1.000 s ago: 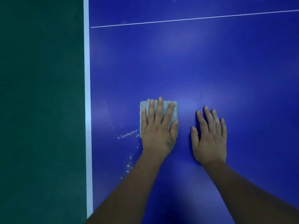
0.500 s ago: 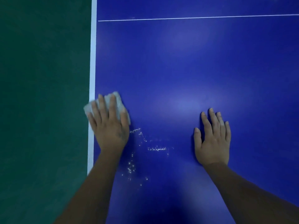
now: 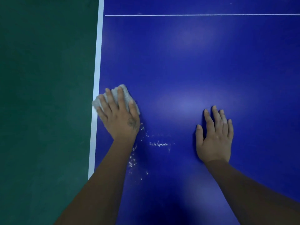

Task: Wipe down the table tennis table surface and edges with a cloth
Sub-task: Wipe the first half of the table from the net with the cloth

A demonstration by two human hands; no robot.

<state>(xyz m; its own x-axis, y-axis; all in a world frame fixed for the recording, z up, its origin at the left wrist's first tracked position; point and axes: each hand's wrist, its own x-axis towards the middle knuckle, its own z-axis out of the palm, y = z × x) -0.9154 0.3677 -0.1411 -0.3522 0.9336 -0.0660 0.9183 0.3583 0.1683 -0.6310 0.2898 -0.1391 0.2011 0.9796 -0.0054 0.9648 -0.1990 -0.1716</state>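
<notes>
The blue table tennis table [image 3: 194, 62] fills the right of the head view, with a white border stripe [image 3: 98, 62] along its left edge. My left hand [image 3: 119, 116] presses flat on a folded grey cloth [image 3: 125, 95] at that edge; the cloth's corner overlaps the stripe. My right hand [image 3: 214, 137] lies flat on the surface to the right, fingers spread, holding nothing. White specks and a streak of residue [image 3: 158, 144] lie between the hands.
A dark green floor [image 3: 45, 95] lies beyond the table's left edge. A thin white line [image 3: 194, 14] crosses the table near the top of the view. More white specks [image 3: 133, 163] sit beside my left forearm.
My left hand slid the cloth left from the middle of the surface to the white edge stripe, leaving residue behind. The right hand stayed in place.
</notes>
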